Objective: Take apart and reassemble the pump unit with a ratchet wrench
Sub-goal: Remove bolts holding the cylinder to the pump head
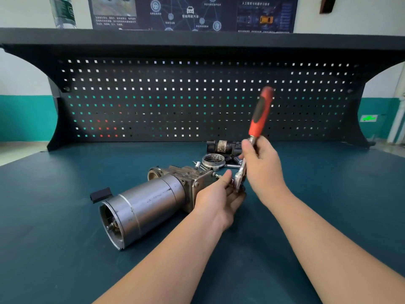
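Green bench (65,216): ratchet wrench (258,119) gripped by right hand (262,170) fingers, upright.

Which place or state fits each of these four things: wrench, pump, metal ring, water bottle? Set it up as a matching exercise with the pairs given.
Things:
1. wrench
2. pump
3. metal ring
4. water bottle

Places or states:
A. on the top shelf, upper left
B. lying on its side on the bench
C. held upright, handle up, in the right hand
D. flat on the bench behind the pump

Pairs: 1-C, 2-B, 3-D, 4-A
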Demonstrator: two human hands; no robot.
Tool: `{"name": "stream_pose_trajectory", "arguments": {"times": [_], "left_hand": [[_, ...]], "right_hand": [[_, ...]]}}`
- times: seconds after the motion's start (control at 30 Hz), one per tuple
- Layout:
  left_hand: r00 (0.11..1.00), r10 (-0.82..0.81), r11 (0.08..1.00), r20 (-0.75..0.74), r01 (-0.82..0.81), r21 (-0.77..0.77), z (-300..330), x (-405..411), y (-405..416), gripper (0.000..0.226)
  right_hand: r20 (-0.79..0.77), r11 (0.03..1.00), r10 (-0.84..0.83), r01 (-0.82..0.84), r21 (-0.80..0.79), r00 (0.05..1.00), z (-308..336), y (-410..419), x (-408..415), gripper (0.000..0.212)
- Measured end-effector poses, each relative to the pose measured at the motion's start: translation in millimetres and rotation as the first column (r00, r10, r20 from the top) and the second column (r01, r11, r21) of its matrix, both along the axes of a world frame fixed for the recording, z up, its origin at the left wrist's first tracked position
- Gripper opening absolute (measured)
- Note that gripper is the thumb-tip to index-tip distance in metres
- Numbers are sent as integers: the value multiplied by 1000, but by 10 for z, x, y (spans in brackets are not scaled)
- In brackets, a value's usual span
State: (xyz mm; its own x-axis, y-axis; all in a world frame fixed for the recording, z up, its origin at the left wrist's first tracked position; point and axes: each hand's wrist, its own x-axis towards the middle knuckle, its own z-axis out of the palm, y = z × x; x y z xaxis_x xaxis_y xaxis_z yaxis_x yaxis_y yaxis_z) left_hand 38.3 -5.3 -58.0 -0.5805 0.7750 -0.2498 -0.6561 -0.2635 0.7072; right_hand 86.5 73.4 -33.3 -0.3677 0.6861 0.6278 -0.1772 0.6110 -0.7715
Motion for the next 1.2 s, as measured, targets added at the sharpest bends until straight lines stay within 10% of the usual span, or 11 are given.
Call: {"name": "stream_pose_trajectory", "arguments": {"times": [0.13,0.2,0.33,0.47,0.6,0.8,0.97,1.07,1.13,1.2], "left_hand": [[998,-53,997,-37,55,45,-11,-24,-16,22],[998,-48,998,-26,49,35,-8,-27,-37,24],[999,-36,999,30,36,4,36,-6,-67,12],[1000,-11,1000,27,12,-22,5,19,-31,8],[1000,13,1000,9,-13,-9,-14,15,1,10],[999,-45,996,22,43,83,-9,-11,-30,24],[1000,3,1000,7,-3,0,51,28,-59,11],[1000,13,999,11,-13,-29,68,86,-73,7],[999,23,999,22,-23,-35,69,127,-85,8],[998,51,998,38,-50,-29,74,143,-78,9]], "right_hand": [[110,770,24,-88,632,994,-31,-222,30,12],[107,757,16,-82,649,994,-67,-211,4,11],[15,995,-80,79,54,997,-91,0,-40,23],[58,837,0,32,-547,998,-117,162,-37,30],[98,991,-127,131,-39,987,-5,49,18,26],[96,789,-28,-37,613,995,-6,-281,44,15],[7,992,-109,109,56,994,-40,-51,-18,24],[-44,799,-35,1,-602,998,-95,115,-45,27],[-43,714,-21,-15,-700,999,-118,101,-62,26],[-15,864,-103,82,-497,995,-91,29,-58,27]]}}
